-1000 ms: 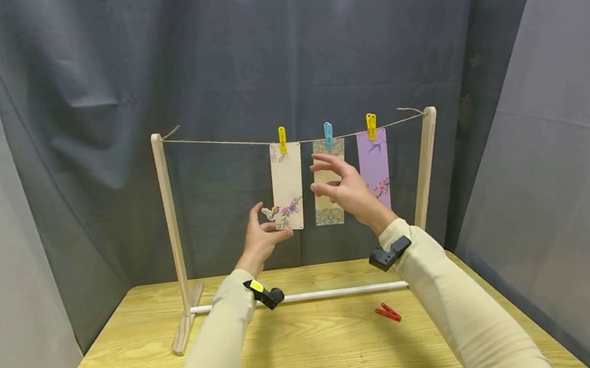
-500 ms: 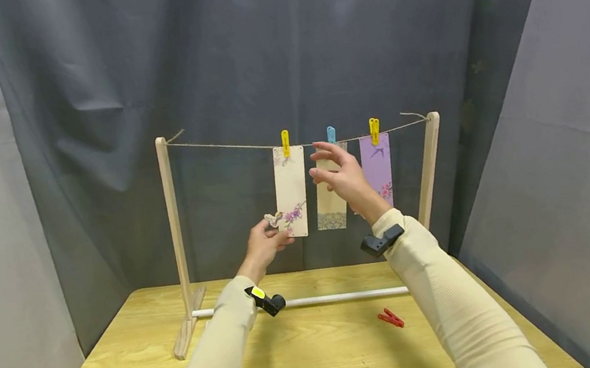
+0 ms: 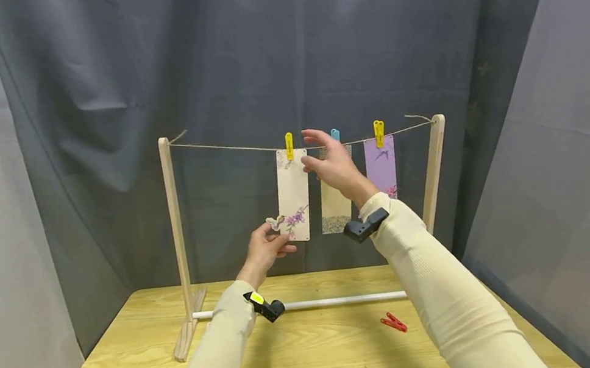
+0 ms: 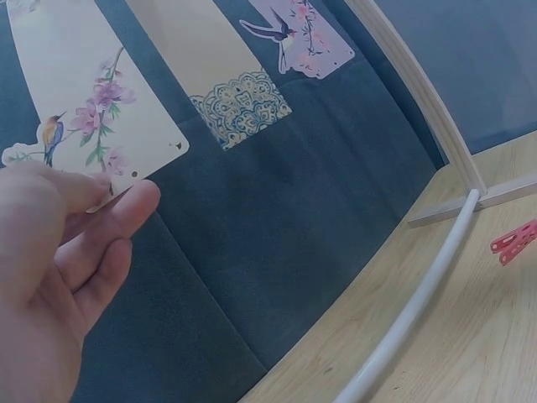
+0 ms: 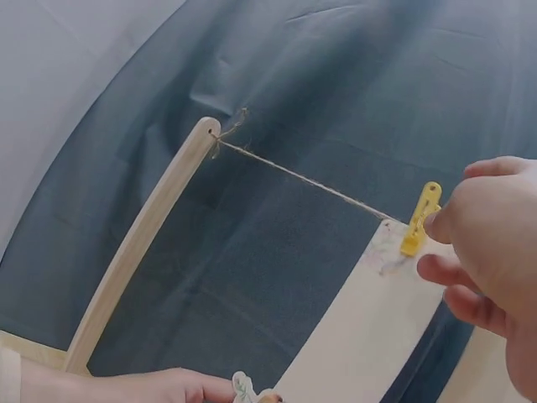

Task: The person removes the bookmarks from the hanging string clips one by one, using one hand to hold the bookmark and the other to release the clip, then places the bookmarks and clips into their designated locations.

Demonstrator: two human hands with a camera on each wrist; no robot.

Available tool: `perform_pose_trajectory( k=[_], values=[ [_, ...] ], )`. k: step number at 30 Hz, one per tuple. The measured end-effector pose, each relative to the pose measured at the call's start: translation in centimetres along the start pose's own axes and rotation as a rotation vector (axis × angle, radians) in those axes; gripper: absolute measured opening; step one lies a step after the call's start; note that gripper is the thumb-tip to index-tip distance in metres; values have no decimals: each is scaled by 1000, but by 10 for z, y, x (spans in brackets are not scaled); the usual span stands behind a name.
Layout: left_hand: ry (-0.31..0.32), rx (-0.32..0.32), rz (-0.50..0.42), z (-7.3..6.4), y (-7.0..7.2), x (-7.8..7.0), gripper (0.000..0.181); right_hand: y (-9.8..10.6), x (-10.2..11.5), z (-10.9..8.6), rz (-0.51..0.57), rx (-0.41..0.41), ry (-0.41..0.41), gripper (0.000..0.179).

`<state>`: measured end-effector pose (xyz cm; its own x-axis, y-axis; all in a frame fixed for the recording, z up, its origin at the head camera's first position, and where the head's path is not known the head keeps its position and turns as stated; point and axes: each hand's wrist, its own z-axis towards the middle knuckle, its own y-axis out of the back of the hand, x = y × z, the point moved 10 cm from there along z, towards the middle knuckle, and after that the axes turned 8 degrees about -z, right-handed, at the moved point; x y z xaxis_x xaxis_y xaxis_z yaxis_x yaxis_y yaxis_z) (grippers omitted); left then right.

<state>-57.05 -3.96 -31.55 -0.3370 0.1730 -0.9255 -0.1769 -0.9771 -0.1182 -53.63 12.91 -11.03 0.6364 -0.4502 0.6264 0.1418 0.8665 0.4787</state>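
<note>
A cream bookmark point(image 3: 292, 193) printed with pink blossoms and a small bird hangs from a string point(image 3: 224, 147) by a yellow clothespin point(image 3: 289, 146). My left hand point(image 3: 262, 252) pinches its lower left corner, thumb in front and fingers behind, clearest in the left wrist view point(image 4: 84, 197). Close to the right of that yellow clothespin is my right hand point(image 3: 336, 169), its thumb and fingers spread apart with nothing between them. In the right wrist view the thumb lies just beside the clothespin point(image 5: 421, 220); whether they touch I cannot tell.
Right of it hang a patterned tan bookmark point(image 3: 335, 209) under a blue clothespin point(image 3: 335, 135) and a purple bookmark point(image 3: 381, 167) under another yellow clothespin point(image 3: 380, 134). Wooden posts point(image 3: 175, 223) and a white rod point(image 3: 342, 301) form the stand. A red clothespin point(image 3: 393, 322) lies on the table point(image 3: 316, 353).
My left hand has closed its thumb and fingers on the cream bookmark's lower corner. My right hand has moved up and left, from the tan bookmark to beside the yellow clothespin.
</note>
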Motion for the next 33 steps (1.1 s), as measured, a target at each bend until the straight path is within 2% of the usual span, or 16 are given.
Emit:
perform_pose_trajectory(
  k=[9, 13, 18, 22, 25, 29, 33],
  values=[
    [-8, 20, 34, -5, -11, 1, 16, -12, 8, 7, -183, 102, -99, 61],
    [-28, 20, 36, -5, -15, -3, 14, -14, 13, 10, -214, 119, -117, 62],
    [-31, 22, 32, -7, -21, -9, 18, -15, 10, 13, -153, 159, -187, 66],
    [-20, 22, 24, -6, -23, -4, 20, -15, 3, 12, -76, 187, -239, 62],
    [-17, 24, 26, -3, -23, 2, 17, -14, 1, 12, -9, 167, -244, 61],
    [-18, 29, 26, -7, -23, 1, 17, -14, -2, 13, 69, 124, -267, 58],
    [-11, 23, 22, -10, -19, 3, 15, -18, -5, 13, 109, 115, -295, 53]
  ],
)
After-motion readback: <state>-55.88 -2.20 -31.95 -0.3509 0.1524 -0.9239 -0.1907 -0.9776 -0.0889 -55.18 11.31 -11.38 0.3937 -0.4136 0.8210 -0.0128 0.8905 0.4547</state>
